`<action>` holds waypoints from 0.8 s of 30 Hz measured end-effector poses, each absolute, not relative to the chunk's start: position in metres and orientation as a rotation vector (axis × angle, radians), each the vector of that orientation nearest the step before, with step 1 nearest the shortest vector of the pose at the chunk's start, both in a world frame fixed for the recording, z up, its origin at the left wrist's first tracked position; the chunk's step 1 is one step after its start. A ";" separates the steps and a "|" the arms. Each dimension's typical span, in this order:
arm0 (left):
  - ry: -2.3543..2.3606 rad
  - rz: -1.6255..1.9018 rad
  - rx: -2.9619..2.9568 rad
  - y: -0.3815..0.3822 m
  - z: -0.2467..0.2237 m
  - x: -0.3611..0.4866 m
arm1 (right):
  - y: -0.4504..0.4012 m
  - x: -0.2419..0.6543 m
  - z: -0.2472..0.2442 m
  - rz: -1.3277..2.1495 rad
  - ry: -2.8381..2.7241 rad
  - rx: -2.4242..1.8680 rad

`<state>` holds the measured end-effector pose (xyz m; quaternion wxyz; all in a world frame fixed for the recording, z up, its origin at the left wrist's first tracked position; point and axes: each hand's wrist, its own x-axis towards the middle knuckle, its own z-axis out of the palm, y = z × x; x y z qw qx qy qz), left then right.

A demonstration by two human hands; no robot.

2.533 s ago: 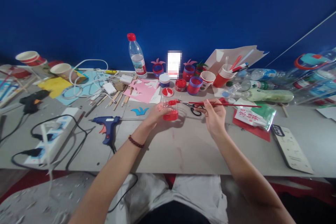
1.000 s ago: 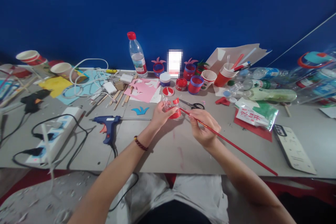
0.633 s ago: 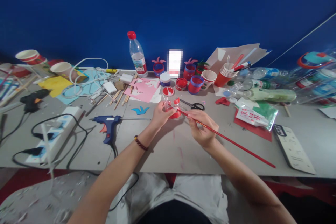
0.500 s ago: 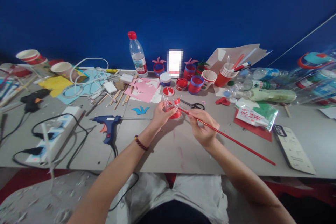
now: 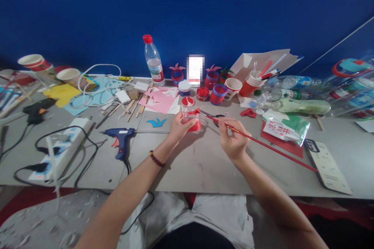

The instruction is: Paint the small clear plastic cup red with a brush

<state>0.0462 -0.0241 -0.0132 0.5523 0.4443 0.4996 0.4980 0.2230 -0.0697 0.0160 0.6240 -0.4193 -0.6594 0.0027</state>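
Observation:
My left hand is closed round a small clear plastic cup streaked with red paint. To its right, my right hand grips a long red paintbrush, whose tip end points left toward the cup's rim. Just behind the cup lie a red-stained lid and an open jar of red paint. Black-handled scissors rest partly behind the brush.
A blue glue gun and a white power strip lie at left. A tall bottle, painted cups and a paper cup stand behind. A phone lies at right.
My right hand has moved right with the paintbrush, drawing its tip away from the inside of the cup. My left hand and the cup have hardly moved.

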 end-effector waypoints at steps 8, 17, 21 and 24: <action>1.156 1.199 0.986 -0.026 -0.004 0.047 | -0.066 0.230 0.016 -0.136 -1.531 -0.990; 1.206 1.222 1.007 -0.024 -0.010 0.050 | -0.075 0.217 0.017 -0.157 -1.630 -0.886; 1.218 1.224 1.007 -0.026 -0.004 0.051 | -0.076 0.211 0.022 -0.183 -1.661 -0.817; 1.228 1.240 1.011 -0.027 -0.003 0.051 | -0.077 0.209 0.020 -0.179 -1.673 -0.780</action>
